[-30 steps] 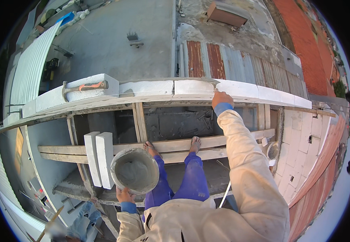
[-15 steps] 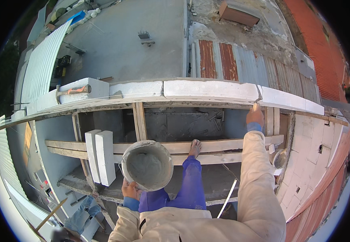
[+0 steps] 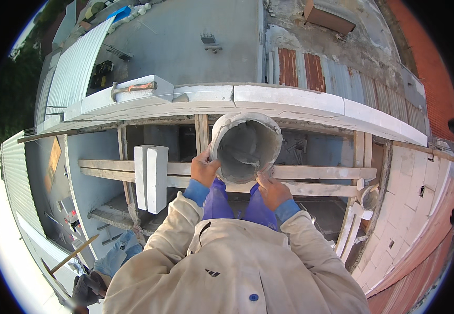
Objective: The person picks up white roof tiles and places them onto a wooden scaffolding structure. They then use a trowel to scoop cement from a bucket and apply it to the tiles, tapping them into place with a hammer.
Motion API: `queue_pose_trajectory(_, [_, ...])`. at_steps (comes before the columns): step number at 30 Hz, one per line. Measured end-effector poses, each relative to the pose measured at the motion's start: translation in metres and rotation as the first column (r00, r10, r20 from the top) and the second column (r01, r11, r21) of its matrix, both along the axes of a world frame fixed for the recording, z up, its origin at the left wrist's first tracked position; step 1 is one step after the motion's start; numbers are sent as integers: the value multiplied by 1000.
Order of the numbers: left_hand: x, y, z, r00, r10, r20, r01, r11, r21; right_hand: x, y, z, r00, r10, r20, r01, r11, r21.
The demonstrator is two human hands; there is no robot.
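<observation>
I have my left hand [image 3: 204, 168] gripping the left side of a round bucket [image 3: 222, 128] of grey mortar, which sits raised in front of my legs. My right hand [image 3: 270, 189] is closed at the bucket's lower right, on what appears to be a trowel [image 3: 245, 156] reaching into the mortar. Beyond the bucket runs a low wall of white blocks [image 3: 288, 99]. On its left end lies a hammer [image 3: 135, 88] with an orange-and-black handle. Two loose white blocks [image 3: 156, 179] rest on wooden planks [image 3: 321, 172] to my left.
The planks span openings above a grey floor far below. A co-worker [image 3: 106, 272] is at lower left beside a wooden pole [image 3: 75, 254]. A container [image 3: 369, 199] stands at right on the planks. Corrugated roofs [image 3: 75, 73] and a concrete yard [image 3: 185, 47] lie beyond the wall.
My right hand has left the wall and come down to the bucket. My left hand has lifted the bucket up and to the right, and the mortar inside now faces me.
</observation>
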State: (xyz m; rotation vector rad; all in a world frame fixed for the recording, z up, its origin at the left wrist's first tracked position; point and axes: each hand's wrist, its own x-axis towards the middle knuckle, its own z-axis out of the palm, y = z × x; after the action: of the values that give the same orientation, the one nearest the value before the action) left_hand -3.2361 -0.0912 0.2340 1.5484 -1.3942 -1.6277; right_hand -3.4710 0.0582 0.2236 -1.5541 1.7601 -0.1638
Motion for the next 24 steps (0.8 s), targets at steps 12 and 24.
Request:
queue_pose_trajectory(12, [22, -10, 7, 995, 69, 72, -59, 990, -131, 65, -8, 11, -71, -733, 676, 113, 667, 736])
queue_pose_trajectory(24, [94, 9, -104, 781, 611, -130, -495, 733, 467, 26, 0, -136, -563, -536, 629, 132, 693, 709])
